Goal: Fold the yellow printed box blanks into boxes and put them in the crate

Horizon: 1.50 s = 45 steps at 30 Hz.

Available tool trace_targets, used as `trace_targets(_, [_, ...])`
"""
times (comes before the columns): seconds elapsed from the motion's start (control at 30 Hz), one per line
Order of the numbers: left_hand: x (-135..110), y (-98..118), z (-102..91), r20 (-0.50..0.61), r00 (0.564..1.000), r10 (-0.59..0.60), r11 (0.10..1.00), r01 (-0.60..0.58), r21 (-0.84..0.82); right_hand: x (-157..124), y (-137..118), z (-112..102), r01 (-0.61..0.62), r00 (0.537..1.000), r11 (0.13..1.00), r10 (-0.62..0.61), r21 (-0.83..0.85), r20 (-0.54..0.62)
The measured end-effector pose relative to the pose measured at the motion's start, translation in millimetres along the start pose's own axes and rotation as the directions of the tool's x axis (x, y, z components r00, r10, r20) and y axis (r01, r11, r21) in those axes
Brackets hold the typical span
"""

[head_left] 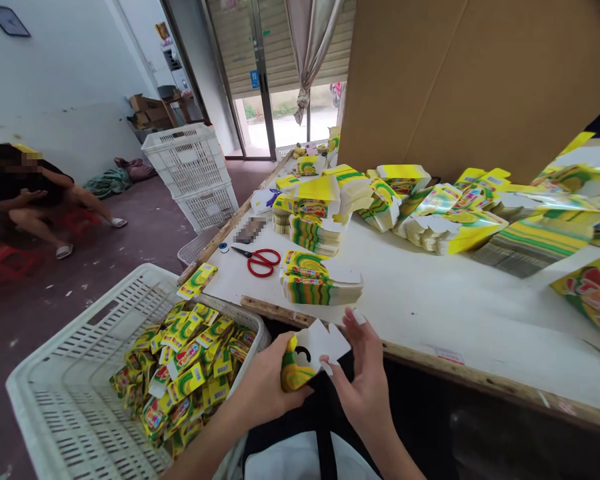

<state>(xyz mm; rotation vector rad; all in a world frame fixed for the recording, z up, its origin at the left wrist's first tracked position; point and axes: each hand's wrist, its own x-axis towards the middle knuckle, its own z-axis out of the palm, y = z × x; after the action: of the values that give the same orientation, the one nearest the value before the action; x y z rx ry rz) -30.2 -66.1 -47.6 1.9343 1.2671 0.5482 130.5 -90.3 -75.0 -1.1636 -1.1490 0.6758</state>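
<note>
A small yellow and green carton (300,363), its white end flaps standing up, is held in front of my body below the table edge. My left hand (263,380) wraps round its left side. At the flaps is my right hand (363,367), thumb against the white card and the fingers spread apart; white covers show on its thumb and a fingertip. A stack of flat cartons (320,280) lies on the table just beyond my hands. To the left, a white plastic crate (80,340) holds a heap of folded yellow cartons (190,360).
Red-handled scissors (263,263) lie on the white table (400,287) near a blurred flat object (250,229). More carton stacks (540,233) fill its back and right. Stacked white crates (195,173) stand on the floor. A seated person (35,190) is at far left.
</note>
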Motion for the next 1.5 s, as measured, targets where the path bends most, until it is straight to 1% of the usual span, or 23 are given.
trace_targets(0.03, [-2,2,3.1,0.000,1.000,0.025,1.000,-0.025,-0.006,-1,1,2,-0.142,0.990,0.984,0.139,0.112,0.029])
trace_targets(0.07, [-4,5,6.3,0.003,0.999,0.051,0.999,-0.051,-0.010,-2,2,4,-0.282,0.958,0.936,0.263,0.210,0.114])
trace_targets(0.13, [-7,11,11.9,0.001,0.996,0.089,0.996,-0.089,-0.008,-1,1,7,-0.501,0.858,0.804,0.412,0.319,0.307])
trace_targets(0.17, [-7,14,13.9,-0.003,0.995,0.097,0.995,-0.097,0.003,0,1,8,-0.560,0.818,0.759,0.441,0.333,0.369])
trace_targets(0.2, [-8,15,15.1,-0.004,0.996,0.091,0.996,-0.091,0.018,0,1,9,-0.584,0.799,0.741,0.453,0.331,0.396])
trace_targets(0.23, [-7,16,15.5,0.003,0.997,0.073,0.997,-0.073,0.037,1,2,9,-0.584,0.797,0.748,0.457,0.315,0.395])
trace_targets(0.3, [-5,16,14.7,0.049,0.998,0.027,0.996,-0.031,0.079,1,5,8,-0.549,0.814,0.794,0.438,0.260,0.382])
trace_targets(0.37, [-2,13,13.5,0.107,0.994,-0.021,0.994,0.009,0.108,-2,9,7,-0.483,0.831,0.852,0.373,0.202,0.413])
trace_targets(0.43, [3,8,13.3,0.138,0.990,-0.031,0.993,0.015,0.115,-5,13,4,-0.342,0.841,0.933,0.253,0.109,0.478])
trace_targets(0.47, [5,6,13.7,0.138,0.990,-0.014,0.993,-0.002,0.121,-7,14,3,-0.245,0.834,0.968,0.185,0.050,0.519])
trace_targets(0.57, [10,2,15.8,0.071,0.997,0.037,0.995,-0.043,0.093,-8,19,2,0.010,0.804,0.997,0.039,-0.080,0.593])
trace_targets(0.6, [11,2,16.2,0.038,0.999,0.025,0.998,-0.027,0.053,-7,22,2,0.062,0.807,0.994,0.003,-0.089,0.591])
trace_targets(0.67, [11,1,15.6,-0.014,0.999,-0.036,0.999,0.036,-0.040,-5,27,3,0.135,0.837,0.987,-0.067,-0.086,0.544])
trace_targets(0.73, [10,-1,13.3,-0.039,0.997,-0.065,0.997,0.063,-0.051,-1,30,2,0.183,0.850,0.979,-0.114,-0.085,0.513])
trace_targets(0.8, [7,-5,10.1,-0.037,0.997,-0.068,0.998,0.068,-0.004,3,31,0,0.195,0.827,0.975,-0.106,-0.106,0.553])
trace_targets(0.83, [6,-7,8.5,-0.028,0.997,-0.070,0.997,0.071,0.019,5,29,-2,0.188,0.799,0.974,-0.076,-0.127,0.596])
trace_targets(0.97, [2,-13,4.9,0.056,0.993,-0.102,0.994,0.100,0.047,16,13,-15,0.122,0.639,0.968,0.094,-0.220,0.764])
trace_targets(1.03, [2,-11,5.4,0.088,0.990,-0.111,0.992,0.106,0.061,22,5,-20,0.098,0.580,0.967,0.137,-0.236,0.803])
trace_targets(1.1, [2,-8,7.0,0.115,0.988,-0.100,0.992,0.091,0.082,25,0,-21,0.069,0.573,0.965,0.168,-0.252,0.802])
trace_targets(1.23, [4,-4,9.1,0.098,0.991,-0.091,0.990,0.079,0.120,23,2,-13,0.005,0.656,0.962,0.202,-0.272,0.727])
trace_targets(1.27, [4,-4,8.4,0.085,0.992,-0.088,0.990,0.078,0.114,22,4,-10,0.004,0.657,0.966,0.192,-0.258,0.729])
trace_targets(1.37, [5,-5,2.9,0.077,0.994,-0.077,0.995,0.071,0.071,21,8,-5,0.007,0.623,0.980,0.151,-0.199,0.767])
trace_targets(1.5, [7,-9,-3.1,0.047,0.997,-0.068,0.998,0.068,0.005,30,6,-8,0.015,0.623,0.986,0.121,-0.167,0.772])
